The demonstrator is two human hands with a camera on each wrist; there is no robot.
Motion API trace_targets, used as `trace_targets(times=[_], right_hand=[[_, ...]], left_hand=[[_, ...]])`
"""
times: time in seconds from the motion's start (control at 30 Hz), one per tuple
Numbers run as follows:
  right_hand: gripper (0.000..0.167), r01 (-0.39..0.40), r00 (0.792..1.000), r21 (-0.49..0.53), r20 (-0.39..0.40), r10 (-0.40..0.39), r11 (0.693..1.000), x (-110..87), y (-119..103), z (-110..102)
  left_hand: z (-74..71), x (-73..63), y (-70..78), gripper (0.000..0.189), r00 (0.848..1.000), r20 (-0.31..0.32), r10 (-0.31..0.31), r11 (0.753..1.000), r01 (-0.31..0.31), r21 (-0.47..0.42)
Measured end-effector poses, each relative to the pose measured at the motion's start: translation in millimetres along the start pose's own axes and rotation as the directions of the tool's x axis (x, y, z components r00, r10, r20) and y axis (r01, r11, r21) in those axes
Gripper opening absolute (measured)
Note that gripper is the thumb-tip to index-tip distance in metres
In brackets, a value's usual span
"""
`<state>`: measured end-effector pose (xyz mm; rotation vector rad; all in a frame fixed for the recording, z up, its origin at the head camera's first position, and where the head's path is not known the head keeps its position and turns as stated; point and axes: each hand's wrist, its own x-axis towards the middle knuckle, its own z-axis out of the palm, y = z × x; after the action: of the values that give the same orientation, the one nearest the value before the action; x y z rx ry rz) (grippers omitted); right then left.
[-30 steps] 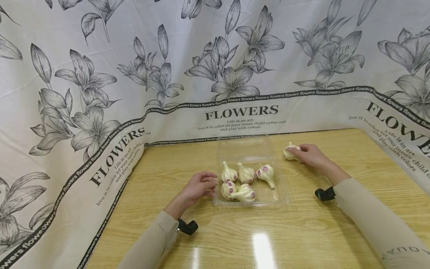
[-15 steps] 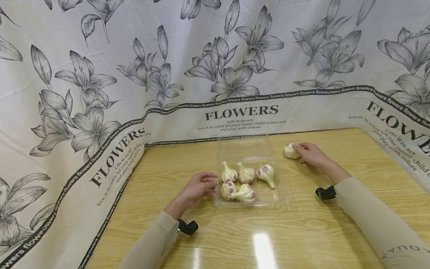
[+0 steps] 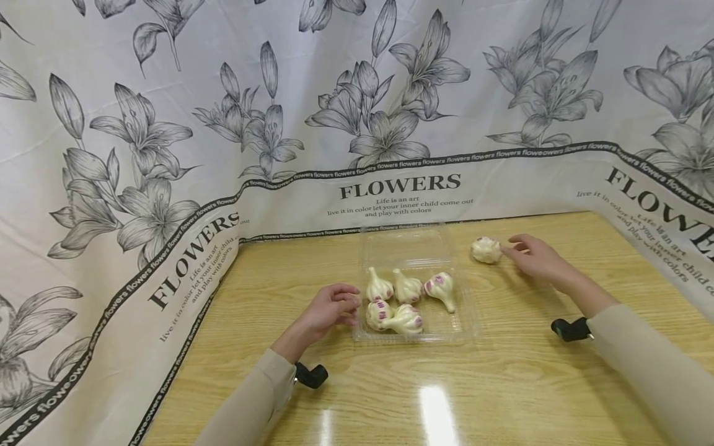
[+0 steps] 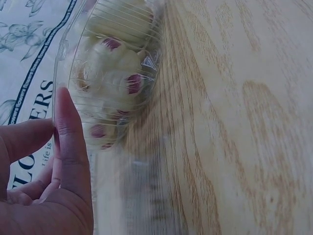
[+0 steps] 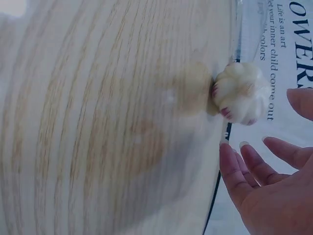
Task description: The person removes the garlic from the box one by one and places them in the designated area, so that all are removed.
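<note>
All legible text stands on the cloth (image 3: 357,111).
Far side, centre: heading (image 3: 400,186) "FLOWERS", dark on white. Below, three lines: "Life is an art / live it in color let your inner child come out / and play with colors".
Left side: same heading, slanted; "Life is an art" under it, other lines small.
Right side: heading cut after "FLOWE"; beneath it, "and play with colors" legible.
Upper band (image 3: 413,164): "flowers" repeated, white on black.
Lower band (image 3: 301,235): same word, very small.
Left wrist view: heading partly hidden, "ERS" legible; fragment "Life is".
Right wrist view: "OWER", "Life is an art", "inner child come out", "colors".
</note>
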<state>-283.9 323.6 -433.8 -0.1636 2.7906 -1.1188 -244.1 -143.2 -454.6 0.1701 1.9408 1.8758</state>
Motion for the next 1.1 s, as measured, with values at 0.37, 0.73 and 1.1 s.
trace_targets(times=[0.37, 0.73, 1.1], right_hand=[[0.06, 0.208, 0.977, -0.054, -0.027, -0.209, 0.977, -24.5, -28.7, 0.5], [0.051, 0.376, 0.926, -0.008, 0.031, -0.376, 0.927, -43.4, -77.2, 21.8], [0.044, 0.474, 0.869, 0.083, 0.117, -0.481, 0.877, -44.6, -90.7, 53.5]], left_hand=[[-0.1, -1.0, -1.0, 0.035, 1.0, -0.008, -0.01, 1.0, 0.01, 0.009], [1.0, -0.9, 0.8, 0.037, 1.0, -0.002, 0.003, 1.0, -0.003, 0.001], [0.3, -0.8, 0.8, 0.036, 1.0, -0.002, -0.001, 1.0, 0.001, -0.006]])
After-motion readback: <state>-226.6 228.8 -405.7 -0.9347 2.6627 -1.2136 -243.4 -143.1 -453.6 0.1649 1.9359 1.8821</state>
